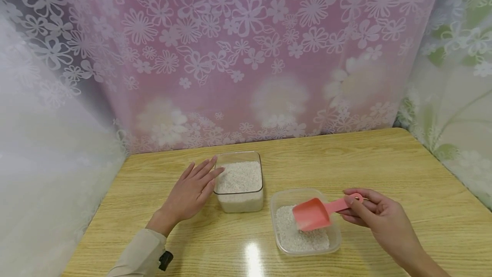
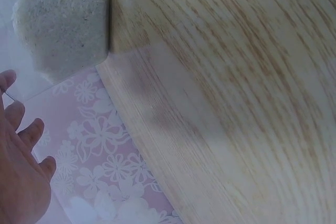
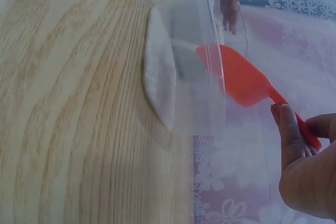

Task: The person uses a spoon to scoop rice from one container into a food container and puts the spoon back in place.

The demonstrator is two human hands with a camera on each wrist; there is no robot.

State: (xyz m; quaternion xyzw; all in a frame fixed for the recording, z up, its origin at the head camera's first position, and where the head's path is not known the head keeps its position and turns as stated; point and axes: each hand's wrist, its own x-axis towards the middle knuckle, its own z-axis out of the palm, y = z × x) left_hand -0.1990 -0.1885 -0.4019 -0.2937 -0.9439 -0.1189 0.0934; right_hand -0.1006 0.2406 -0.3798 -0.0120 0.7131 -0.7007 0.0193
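Note:
My right hand pinches the handle of a pink-red scoop between thumb and fingers. The scoop is tilted over a low clear plastic tub, its lip just above the white rice inside. In the right wrist view a pale streak runs from the lip of the scoop towards the grains. My left hand rests with fingers spread at the left rim of a taller clear square container. Rice fills much of that container too.
Both containers stand on a wood-grain table, the taller one farther back and to the left. A pink flowered curtain hangs behind the table's back edge, with pale curtain on both sides. A dark strap piece sits by the left sleeve.

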